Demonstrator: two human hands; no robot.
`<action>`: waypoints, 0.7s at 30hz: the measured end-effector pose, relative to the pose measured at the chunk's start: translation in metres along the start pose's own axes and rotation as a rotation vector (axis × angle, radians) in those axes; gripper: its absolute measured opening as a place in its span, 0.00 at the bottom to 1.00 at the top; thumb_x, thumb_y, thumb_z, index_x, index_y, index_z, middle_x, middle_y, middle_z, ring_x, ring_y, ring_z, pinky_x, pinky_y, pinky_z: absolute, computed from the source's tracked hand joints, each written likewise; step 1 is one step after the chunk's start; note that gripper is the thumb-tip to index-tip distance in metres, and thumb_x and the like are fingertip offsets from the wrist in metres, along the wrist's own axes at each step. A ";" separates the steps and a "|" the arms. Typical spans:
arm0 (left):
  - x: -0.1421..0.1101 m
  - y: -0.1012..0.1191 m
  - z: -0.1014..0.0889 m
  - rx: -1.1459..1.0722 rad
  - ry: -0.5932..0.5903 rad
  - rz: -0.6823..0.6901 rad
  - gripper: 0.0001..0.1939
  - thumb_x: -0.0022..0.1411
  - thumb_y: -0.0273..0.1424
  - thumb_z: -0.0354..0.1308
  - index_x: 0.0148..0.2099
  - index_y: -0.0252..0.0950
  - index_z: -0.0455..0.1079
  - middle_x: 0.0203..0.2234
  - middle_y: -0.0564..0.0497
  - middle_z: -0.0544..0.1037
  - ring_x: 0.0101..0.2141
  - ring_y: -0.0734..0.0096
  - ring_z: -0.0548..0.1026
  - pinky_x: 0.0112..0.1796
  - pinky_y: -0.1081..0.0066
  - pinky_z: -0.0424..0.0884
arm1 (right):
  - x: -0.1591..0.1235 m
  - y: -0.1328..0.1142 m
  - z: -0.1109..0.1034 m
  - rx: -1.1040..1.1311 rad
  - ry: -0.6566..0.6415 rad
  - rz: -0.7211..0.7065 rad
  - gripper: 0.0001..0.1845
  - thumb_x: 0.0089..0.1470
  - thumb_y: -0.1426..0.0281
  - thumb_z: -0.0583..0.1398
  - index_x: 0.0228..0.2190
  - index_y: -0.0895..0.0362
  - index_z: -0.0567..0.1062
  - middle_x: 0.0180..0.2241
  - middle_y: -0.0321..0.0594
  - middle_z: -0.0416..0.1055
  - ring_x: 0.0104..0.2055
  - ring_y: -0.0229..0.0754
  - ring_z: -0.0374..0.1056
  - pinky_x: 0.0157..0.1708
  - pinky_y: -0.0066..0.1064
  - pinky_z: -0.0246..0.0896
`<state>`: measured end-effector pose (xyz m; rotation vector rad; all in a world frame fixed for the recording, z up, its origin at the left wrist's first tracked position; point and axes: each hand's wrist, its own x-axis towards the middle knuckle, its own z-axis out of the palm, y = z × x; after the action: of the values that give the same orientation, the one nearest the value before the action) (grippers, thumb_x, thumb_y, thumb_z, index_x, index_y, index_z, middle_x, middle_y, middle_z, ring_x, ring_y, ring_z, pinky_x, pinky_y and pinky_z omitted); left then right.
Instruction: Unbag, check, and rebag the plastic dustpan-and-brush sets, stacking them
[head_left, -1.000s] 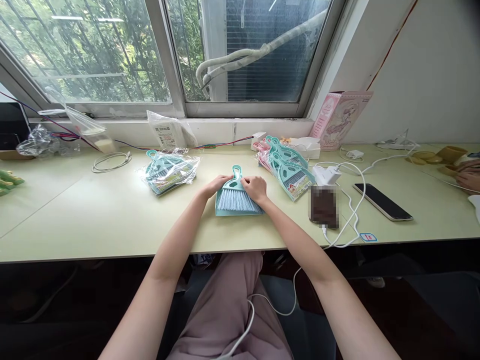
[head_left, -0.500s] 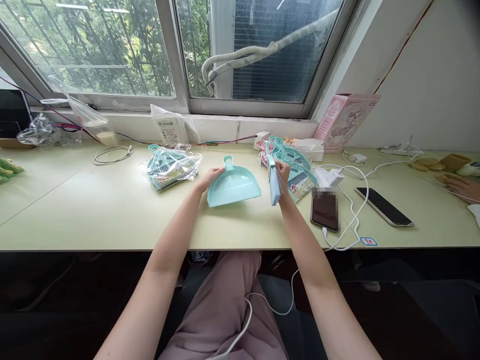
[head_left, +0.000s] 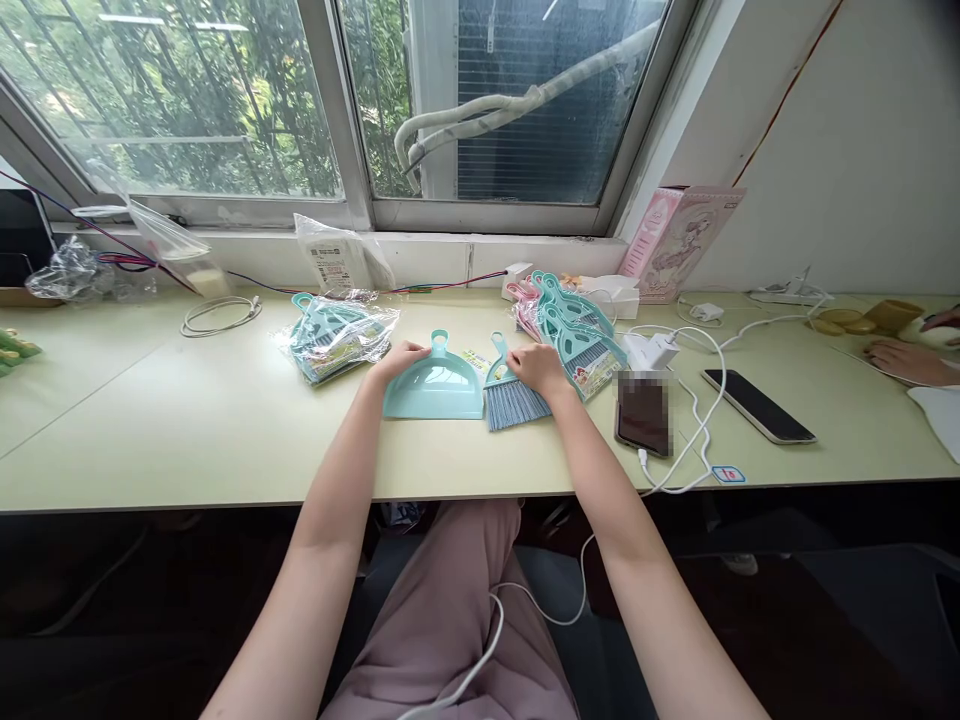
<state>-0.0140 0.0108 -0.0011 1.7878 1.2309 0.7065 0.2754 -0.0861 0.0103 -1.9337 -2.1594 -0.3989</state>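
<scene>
My left hand (head_left: 403, 361) grips the upper left edge of a mint-green dustpan (head_left: 439, 390), whose round handle loop points toward the window. Just right of it, my right hand (head_left: 534, 366) is closed on a small hand brush (head_left: 516, 404) with grey-blue bristles. The bristles face me, close to the dustpan's right corner. A printed card (head_left: 475, 362) shows behind, between dustpan and brush. To the left lies a clear-wrapped pack of brush sets (head_left: 337, 335). On the right, beyond my right hand, is a pile of mint and pink brush sets (head_left: 577, 325).
A phone with a blurred screen (head_left: 643, 415), a white charger (head_left: 649, 350) and a looping cable lie on the right, with a second phone (head_left: 759, 405) beyond. Another person's hand (head_left: 907, 360) rests at far right. A pink box (head_left: 679, 245) stands by the wall.
The dustpan has moved left and now faces me more squarely. The brush has swung from edge-on to broadside, moving down and left beside it. The card has come into view.
</scene>
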 end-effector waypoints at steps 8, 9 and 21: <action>0.005 -0.007 -0.001 0.173 0.098 0.130 0.20 0.51 0.48 0.60 0.30 0.36 0.77 0.33 0.46 0.75 0.36 0.60 0.72 0.39 0.67 0.66 | 0.000 0.002 0.003 -0.031 -0.020 -0.016 0.26 0.66 0.64 0.48 0.34 0.62 0.82 0.34 0.52 0.79 0.36 0.46 0.73 0.34 0.32 0.56; 0.006 -0.007 -0.001 0.173 0.109 0.128 0.19 0.52 0.47 0.58 0.31 0.36 0.77 0.33 0.46 0.76 0.36 0.60 0.72 0.41 0.67 0.66 | 0.000 0.002 0.003 -0.024 -0.009 -0.004 0.26 0.66 0.63 0.48 0.34 0.62 0.82 0.34 0.52 0.79 0.36 0.46 0.73 0.33 0.32 0.55; -0.004 0.014 -0.002 -0.368 0.027 0.118 0.25 0.58 0.51 0.56 0.46 0.36 0.75 0.44 0.43 0.77 0.41 0.64 0.73 0.41 0.67 0.68 | -0.004 0.004 -0.005 0.251 0.405 0.157 0.30 0.67 0.63 0.42 0.26 0.60 0.77 0.25 0.46 0.74 0.26 0.40 0.65 0.28 0.30 0.49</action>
<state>-0.0110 0.0052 0.0119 1.5561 0.9448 0.9598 0.2800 -0.0915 0.0142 -1.6967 -1.7024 -0.4246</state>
